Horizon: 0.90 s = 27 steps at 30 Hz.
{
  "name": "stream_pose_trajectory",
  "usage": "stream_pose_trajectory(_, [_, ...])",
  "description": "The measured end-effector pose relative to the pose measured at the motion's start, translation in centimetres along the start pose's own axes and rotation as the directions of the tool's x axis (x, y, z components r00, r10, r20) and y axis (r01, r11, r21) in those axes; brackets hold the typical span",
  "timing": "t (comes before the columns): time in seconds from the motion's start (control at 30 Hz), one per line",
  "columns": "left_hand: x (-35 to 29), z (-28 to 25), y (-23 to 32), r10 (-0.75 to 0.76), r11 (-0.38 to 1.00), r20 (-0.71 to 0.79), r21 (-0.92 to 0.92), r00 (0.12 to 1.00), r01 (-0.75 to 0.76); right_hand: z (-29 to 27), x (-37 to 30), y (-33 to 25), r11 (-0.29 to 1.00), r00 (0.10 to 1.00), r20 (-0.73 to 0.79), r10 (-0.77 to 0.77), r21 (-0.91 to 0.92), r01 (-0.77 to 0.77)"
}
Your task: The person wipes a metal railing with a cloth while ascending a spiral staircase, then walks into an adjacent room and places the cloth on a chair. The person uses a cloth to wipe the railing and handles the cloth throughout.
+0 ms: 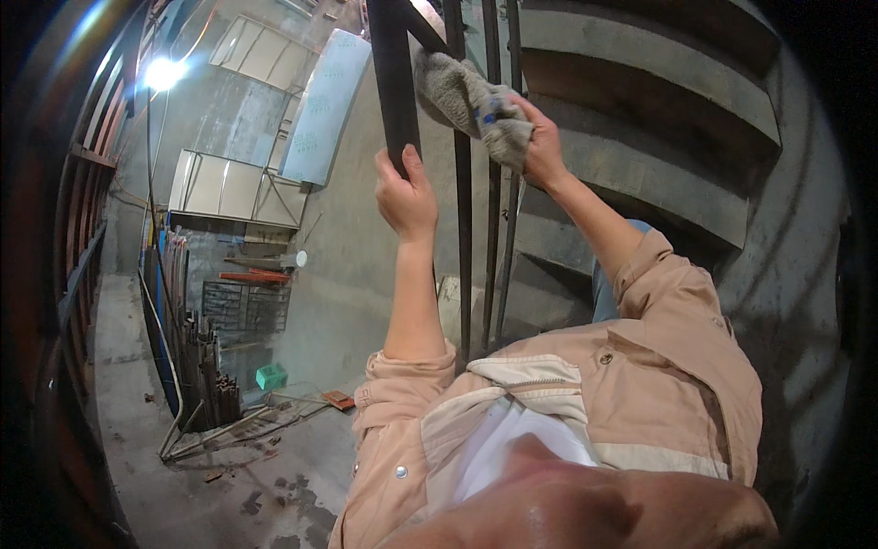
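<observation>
My left hand (407,190) is wrapped round the lower part of a dark flat handrail (393,82) that runs up and away from me. In my right hand (541,146) is a bunched grey cloth (476,105) with a small blue mark. The cloth hangs beside the dark upright balusters (464,210), just right of the handrail. Its far end lies near the slanted bar that meets the rail; whether it touches the metal I cannot tell. My right fingertips are partly hidden by the cloth.
Grey concrete stairs (640,110) climb on the right. Far below on the left are a bundle of upright metal bars (215,384), a green crate (271,376), white panels (242,188) and a pale blue sheet (325,110). A bright lamp (165,73) shines at upper left.
</observation>
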<state>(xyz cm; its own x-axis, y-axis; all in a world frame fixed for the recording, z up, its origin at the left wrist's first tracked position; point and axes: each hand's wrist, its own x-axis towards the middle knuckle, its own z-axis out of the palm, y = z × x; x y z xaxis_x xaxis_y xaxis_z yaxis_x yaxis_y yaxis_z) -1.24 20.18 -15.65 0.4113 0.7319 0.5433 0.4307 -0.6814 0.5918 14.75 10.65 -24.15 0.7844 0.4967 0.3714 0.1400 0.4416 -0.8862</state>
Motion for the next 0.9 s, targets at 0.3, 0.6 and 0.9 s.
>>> stream_pose_trajectory(0.3, [-0.3, 1.1, 0.1, -0.002, 1.0, 0.001, -0.027, 1.0, 0.002, 1.9, -11.5, 2.4, 0.709, 0.398, 0.673, 0.623, -0.701, 0.077])
stream_pose_trajectory(0.6, [-0.1, 0.6, 0.3, 0.066, 0.997, -0.038, -0.028, 0.997, -0.067, -0.9, -1.5, 1.7, 0.904, 0.8, 0.427, 0.421, -0.128, -0.407])
stream_pose_trajectory(0.9, [0.0, 0.5, 0.0, 0.058, 0.998, -0.04, -0.006, 0.998, -0.058, 2.0, -5.4, 0.9, 0.779, 0.862, 0.472, 0.183, -0.605, 0.166])
